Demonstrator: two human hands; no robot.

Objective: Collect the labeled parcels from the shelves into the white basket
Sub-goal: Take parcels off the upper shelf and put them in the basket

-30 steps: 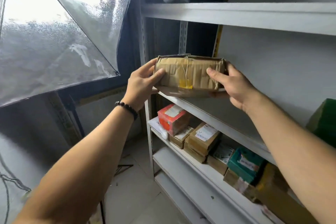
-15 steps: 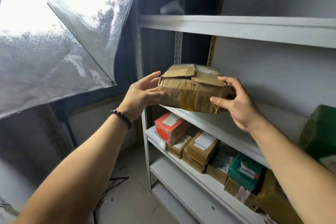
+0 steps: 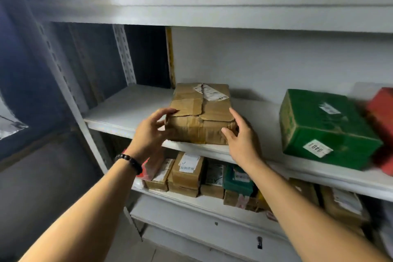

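A taped brown parcel (image 3: 201, 117) with a white label lies on the middle shelf (image 3: 127, 110). The left hand (image 3: 152, 134) arches loosely at its left front corner. The right hand (image 3: 241, 136) rests against its right side, thumb on the front. A green parcel (image 3: 323, 127) sits further right.

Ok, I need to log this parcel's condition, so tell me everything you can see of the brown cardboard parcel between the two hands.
The brown cardboard parcel is a flat, worn box, creased and dented, top flaps taped over, with a torn white label on top toward the back. It lies flat on the white shelf, front face at the shelf's edge. The left hand touches its front left corner, the right hand its front right corner.
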